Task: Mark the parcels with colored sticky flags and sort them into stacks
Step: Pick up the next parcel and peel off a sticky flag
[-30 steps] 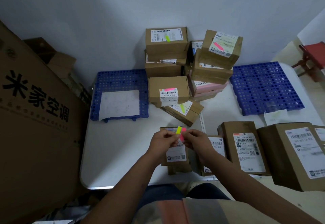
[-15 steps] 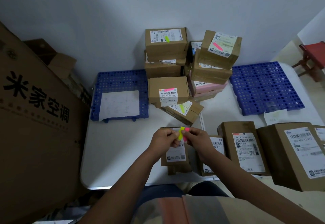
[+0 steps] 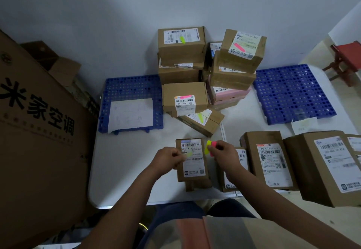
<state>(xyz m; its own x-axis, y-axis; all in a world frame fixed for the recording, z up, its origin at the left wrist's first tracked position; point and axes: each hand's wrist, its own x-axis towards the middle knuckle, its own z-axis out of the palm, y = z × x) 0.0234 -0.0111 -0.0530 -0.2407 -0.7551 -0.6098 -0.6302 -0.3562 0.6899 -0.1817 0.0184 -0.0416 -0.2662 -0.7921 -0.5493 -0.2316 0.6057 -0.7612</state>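
Observation:
A small brown parcel (image 3: 193,162) with a white label lies on the white table (image 3: 127,161) in front of me. My left hand (image 3: 168,158) pinches a single yellow flag (image 3: 189,154), blurred, over that label. My right hand (image 3: 222,153) pinches the pad of yellow and pink sticky flags (image 3: 211,147) just right of the parcel. Behind stand stacked parcels: a yellow-flagged box (image 3: 181,41) on top left, a pink-flagged box (image 3: 243,47) on top right, a pink-flagged box (image 3: 184,97) lower down, and a yellow-flagged box (image 3: 201,120) beneath it.
Three unflagged parcels (image 3: 271,162) lie at the right front. Blue perforated pallets sit at the back left (image 3: 132,88), with a paper sheet on it, and at the back right (image 3: 293,92). A big printed carton (image 3: 39,131) stands left of the table. A red stool (image 3: 347,57) is far right.
My hands have drawn apart: the left pulled one yellow flag off the pad and carried it left over the parcel's label, while the right kept the pad and shifted right.

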